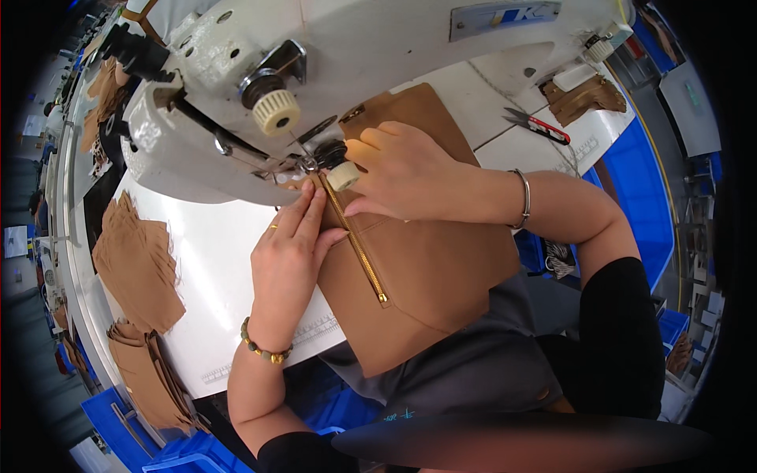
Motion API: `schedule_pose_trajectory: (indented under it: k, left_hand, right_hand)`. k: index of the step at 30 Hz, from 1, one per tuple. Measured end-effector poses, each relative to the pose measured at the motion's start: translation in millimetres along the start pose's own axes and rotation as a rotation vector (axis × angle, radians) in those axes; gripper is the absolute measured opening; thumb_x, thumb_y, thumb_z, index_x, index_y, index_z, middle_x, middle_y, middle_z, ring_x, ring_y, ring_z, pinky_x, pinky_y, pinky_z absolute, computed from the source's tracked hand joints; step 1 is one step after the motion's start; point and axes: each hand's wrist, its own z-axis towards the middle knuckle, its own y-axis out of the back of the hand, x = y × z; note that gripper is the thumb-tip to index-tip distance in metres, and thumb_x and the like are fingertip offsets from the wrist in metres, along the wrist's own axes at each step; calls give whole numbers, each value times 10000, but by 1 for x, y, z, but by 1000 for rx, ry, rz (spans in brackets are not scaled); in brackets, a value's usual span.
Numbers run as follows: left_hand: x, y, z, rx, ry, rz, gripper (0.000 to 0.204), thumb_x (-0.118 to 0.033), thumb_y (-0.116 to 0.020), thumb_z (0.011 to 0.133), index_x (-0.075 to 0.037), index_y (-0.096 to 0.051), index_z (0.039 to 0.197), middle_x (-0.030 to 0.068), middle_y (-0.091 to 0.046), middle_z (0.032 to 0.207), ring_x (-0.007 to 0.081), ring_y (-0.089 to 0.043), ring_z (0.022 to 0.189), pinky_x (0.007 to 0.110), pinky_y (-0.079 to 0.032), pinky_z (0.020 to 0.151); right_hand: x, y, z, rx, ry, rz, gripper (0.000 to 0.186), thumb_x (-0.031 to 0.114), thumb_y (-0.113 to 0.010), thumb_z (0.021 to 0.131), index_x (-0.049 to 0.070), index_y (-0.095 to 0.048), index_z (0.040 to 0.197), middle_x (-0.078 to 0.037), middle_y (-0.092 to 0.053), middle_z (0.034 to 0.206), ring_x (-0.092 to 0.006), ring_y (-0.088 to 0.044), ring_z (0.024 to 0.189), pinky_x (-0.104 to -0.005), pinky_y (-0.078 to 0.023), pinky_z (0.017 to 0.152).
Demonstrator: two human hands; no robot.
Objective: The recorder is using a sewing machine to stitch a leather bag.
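Note:
A brown leather-like panel (441, 256) with a brass zipper (363, 256) set into it lies under the needle area of a white sewing machine (331, 47). The panel's near end hangs over the table edge onto my lap. My left hand (288, 248) lies on the panel left of the zipper, fingers stretched toward the presser foot (309, 163), thumb out beside the zipper. Right of the zipper, my right hand (406, 169) rests on the panel with its fingers bent and its thumb apart. A cream knob (343, 176) partly hides its fingertips.
Stacks of brown cut pieces (138, 264) and folded brown panels (146, 370) lie at the left. Red-handled snips (538, 126) and brown scraps (583, 98) are at the right. Rulers (268, 351) mark the table's front edge. Blue bins (639, 205) stand beside the table.

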Motion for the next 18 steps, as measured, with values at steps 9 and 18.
schedule_pose_trajectory:
  k: [9, 18]
  left_hand:
    - [-6, 1, -4, 34, 24, -36, 658, -388, -791, 809, -12, -650, 1330, 159, -667, 1344, 324, -664, 1199, 368, -593, 904]
    - [-4, 2, 1, 11, -48, 40, 688, -451, -773, 751, -21, -682, 1281, 126, -692, 1259, 302, -677, 1122, 391, -554, 963]
  right_hand:
    - [-5, 3, -4, -70, 119, 111, 624, 466, -792, 778, 33, -694, 1216, -123, -671, 1195, -301, -610, 1164, -428, -478, 1035]
    - [-7, 26, -11, -81, 175, -20, 430, 459, -786, 812, 106, -728, 1050, -57, -695, 962, -265, -673, 948, -391, -527, 902]
